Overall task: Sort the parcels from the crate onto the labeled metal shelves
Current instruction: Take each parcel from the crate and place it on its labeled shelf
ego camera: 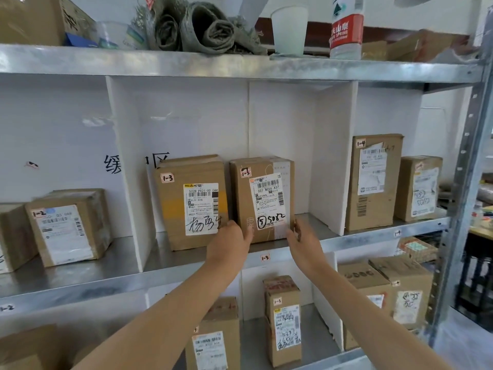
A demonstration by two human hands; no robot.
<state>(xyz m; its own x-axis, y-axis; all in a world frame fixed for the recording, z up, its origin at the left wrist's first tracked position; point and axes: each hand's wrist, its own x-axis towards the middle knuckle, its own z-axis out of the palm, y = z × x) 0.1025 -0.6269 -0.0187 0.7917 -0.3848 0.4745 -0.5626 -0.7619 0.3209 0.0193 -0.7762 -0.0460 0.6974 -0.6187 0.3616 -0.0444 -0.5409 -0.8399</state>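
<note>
Cardboard parcels (262, 198), two in bay 1-3, two hands (266, 241) gripping one

A brown cardboard parcel (262, 198) with a white label stands upright in the shelf's (186, 260) 1-3 bay.

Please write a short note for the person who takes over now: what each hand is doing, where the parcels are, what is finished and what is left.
Left hand and right hand: pressed on the two lower sides of the parcel marked 5082, which stands on the shelf in the bay labeled 1-3, beside another 1-3 parcel.
Done: this parcel is in its bay; the neighbouring bays and the shelf below also hold parcels.
Left: let go of it. The crate is not in view, so I cannot tell how many parcels remain.
</note>
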